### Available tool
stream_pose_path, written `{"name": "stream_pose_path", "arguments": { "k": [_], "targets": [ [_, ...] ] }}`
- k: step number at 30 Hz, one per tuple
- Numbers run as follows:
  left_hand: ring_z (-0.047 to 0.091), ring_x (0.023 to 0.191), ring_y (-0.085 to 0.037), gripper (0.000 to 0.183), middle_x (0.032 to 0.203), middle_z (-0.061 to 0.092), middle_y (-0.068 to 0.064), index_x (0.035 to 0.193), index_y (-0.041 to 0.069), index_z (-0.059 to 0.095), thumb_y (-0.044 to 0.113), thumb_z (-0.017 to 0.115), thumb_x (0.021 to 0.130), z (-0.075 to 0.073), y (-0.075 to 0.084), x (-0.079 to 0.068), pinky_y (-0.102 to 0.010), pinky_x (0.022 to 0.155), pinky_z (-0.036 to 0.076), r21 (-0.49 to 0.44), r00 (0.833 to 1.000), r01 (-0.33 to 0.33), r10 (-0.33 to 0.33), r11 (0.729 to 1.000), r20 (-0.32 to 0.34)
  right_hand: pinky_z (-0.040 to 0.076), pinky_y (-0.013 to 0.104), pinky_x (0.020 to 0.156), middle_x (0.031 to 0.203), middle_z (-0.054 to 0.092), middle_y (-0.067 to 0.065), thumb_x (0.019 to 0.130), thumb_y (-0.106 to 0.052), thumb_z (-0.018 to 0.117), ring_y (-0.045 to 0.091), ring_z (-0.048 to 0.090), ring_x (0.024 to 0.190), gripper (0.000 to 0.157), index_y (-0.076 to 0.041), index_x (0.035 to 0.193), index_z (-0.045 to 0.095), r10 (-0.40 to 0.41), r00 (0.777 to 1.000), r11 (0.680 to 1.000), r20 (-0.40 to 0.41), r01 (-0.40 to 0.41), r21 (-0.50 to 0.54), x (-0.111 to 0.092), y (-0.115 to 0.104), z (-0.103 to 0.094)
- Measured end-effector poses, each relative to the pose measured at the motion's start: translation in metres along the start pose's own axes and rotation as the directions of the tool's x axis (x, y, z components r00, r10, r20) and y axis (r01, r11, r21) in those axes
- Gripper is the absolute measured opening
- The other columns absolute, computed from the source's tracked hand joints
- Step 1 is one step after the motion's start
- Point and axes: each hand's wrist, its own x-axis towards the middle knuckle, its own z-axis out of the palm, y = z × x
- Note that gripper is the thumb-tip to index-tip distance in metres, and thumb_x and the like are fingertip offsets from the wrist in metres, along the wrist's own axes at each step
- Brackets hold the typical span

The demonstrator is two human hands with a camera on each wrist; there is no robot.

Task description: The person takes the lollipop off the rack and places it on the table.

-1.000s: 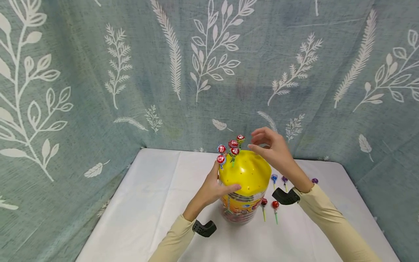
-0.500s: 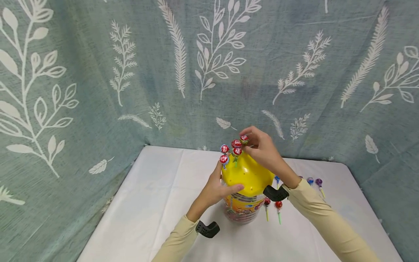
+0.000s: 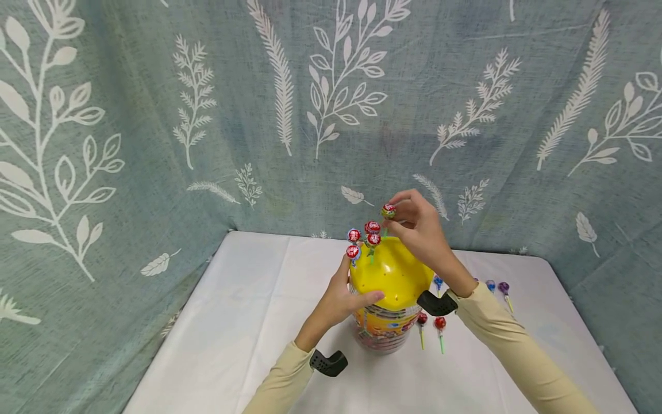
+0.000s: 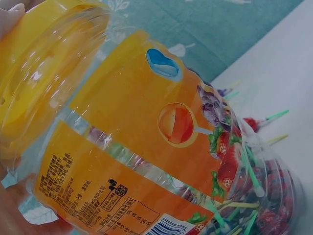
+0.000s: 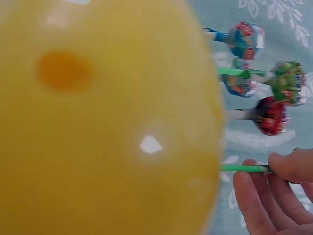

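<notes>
A clear plastic candy jar with an orange label stands on the table under a domed yellow lid dotted with small holes. My left hand grips the lid's near left side, its thumb across the top. At the lid's back edge my right hand pinches a lollipop just under its wrapped head; its green stick runs to the lid's edge in the right wrist view. Several other lollipops stand upright in the lid's left side. Through the jar's wall, the left wrist view shows more lollipops inside.
Loose lollipops lie on the white-covered table to the right of the jar, some partly behind my right wrist. A grey-green curtain with white leaf patterns hangs behind and at both sides.
My right hand has moved left from beside the lid and taken hold of the rearmost lollipop, which now stands a little higher. My left hand keeps its grip. The view shifted slightly.
</notes>
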Motion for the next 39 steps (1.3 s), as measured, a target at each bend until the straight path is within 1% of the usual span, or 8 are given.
{"name": "stream_pose_path", "arguments": {
  "k": [3,7,12,16,23,27,33,39],
  "targets": [
    [0.049,0.114,-0.016,0.084,0.131,0.049,0.0,0.146,0.021,0.022,0.04,0.071,0.081,0.0,0.013,-0.003,-0.043,0.096,0.041,-0.001,1.0,-0.024,0.024,1.0,0.004,0.054,0.027,0.069,0.09,0.063,0.024,0.083,0.013,0.062,0.04,0.063,0.078,0.028,0.011,0.107,0.05,-0.008,0.999,1.0,-0.033,0.008,0.012,-0.002,-0.004,-0.006],
    [0.05,0.113,-0.017,0.083,0.128,0.051,-0.001,0.146,0.02,0.023,0.039,0.072,0.081,0.001,0.015,-0.002,-0.045,0.096,0.041,-0.002,0.999,-0.047,0.047,0.999,-0.001,0.054,0.024,0.068,0.091,0.063,0.026,0.082,0.014,0.063,0.038,0.063,0.078,0.029,0.011,0.108,0.05,-0.016,0.997,1.0,-0.074,0.017,0.014,-0.006,-0.008,-0.016],
    [0.048,0.115,-0.016,0.081,0.128,0.051,-0.001,0.144,0.021,0.024,0.035,0.073,0.081,0.001,0.016,0.0,-0.045,0.097,0.04,0.004,0.999,-0.037,0.037,0.999,-0.004,0.054,0.024,0.065,0.091,0.062,0.027,0.082,0.013,0.063,0.036,0.062,0.075,0.031,0.011,0.11,0.05,-0.022,0.996,0.999,-0.092,0.024,0.023,-0.016,-0.008,-0.028],
    [0.05,0.112,-0.017,0.08,0.126,0.052,-0.001,0.143,0.021,0.025,0.036,0.073,0.08,0.0,0.014,0.002,-0.043,0.093,0.044,0.004,0.999,-0.033,0.033,0.999,-0.008,0.054,0.025,0.065,0.092,0.062,0.025,0.082,0.012,0.064,0.032,0.063,0.075,0.033,0.008,0.112,0.051,-0.008,0.995,1.0,-0.102,0.011,0.024,-0.026,-0.003,-0.037],
    [0.05,0.112,-0.016,0.084,0.125,0.052,0.006,0.142,0.037,0.023,0.043,0.075,0.077,0.004,-0.026,0.011,-0.044,0.091,0.045,-0.001,0.998,-0.043,0.043,0.999,-0.049,0.055,0.026,0.067,0.091,0.063,0.02,0.081,0.009,0.067,0.023,0.064,0.073,0.035,0.002,0.114,0.055,0.076,0.984,0.996,-0.161,-0.069,0.05,-0.045,0.019,-0.052],
    [0.051,0.112,-0.018,0.084,0.125,0.052,0.006,0.143,0.039,0.023,0.045,0.074,0.077,0.006,-0.028,0.011,-0.046,0.091,0.045,-0.012,0.997,-0.067,0.067,0.998,-0.046,0.055,0.027,0.066,0.09,0.063,0.017,0.081,0.006,0.069,0.022,0.064,0.072,0.037,-0.002,0.116,0.057,0.093,0.981,0.995,-0.171,-0.087,0.041,-0.056,0.031,-0.062],
    [0.048,0.116,-0.019,0.085,0.129,0.05,0.003,0.145,0.036,0.02,0.036,0.074,0.079,0.005,-0.022,0.007,-0.048,0.095,0.042,-0.013,0.998,-0.048,0.047,0.999,-0.044,0.055,0.027,0.065,0.089,0.063,0.016,0.082,0.003,0.07,0.023,0.064,0.07,0.039,-0.003,0.118,0.056,0.133,0.977,0.991,-0.168,-0.136,-0.004,-0.072,0.038,-0.071],
    [0.05,0.113,-0.021,0.082,0.128,0.051,-0.001,0.146,0.026,0.022,0.032,0.073,0.081,0.004,0.001,0.001,-0.047,0.092,0.044,-0.021,0.998,-0.056,0.055,0.998,-0.025,0.054,0.025,0.064,0.088,0.062,0.015,0.082,0.002,0.07,0.023,0.063,0.069,0.04,-0.004,0.119,0.056,0.166,0.971,0.982,-0.173,-0.179,-0.065,-0.088,0.047,-0.079]
  ]
}}
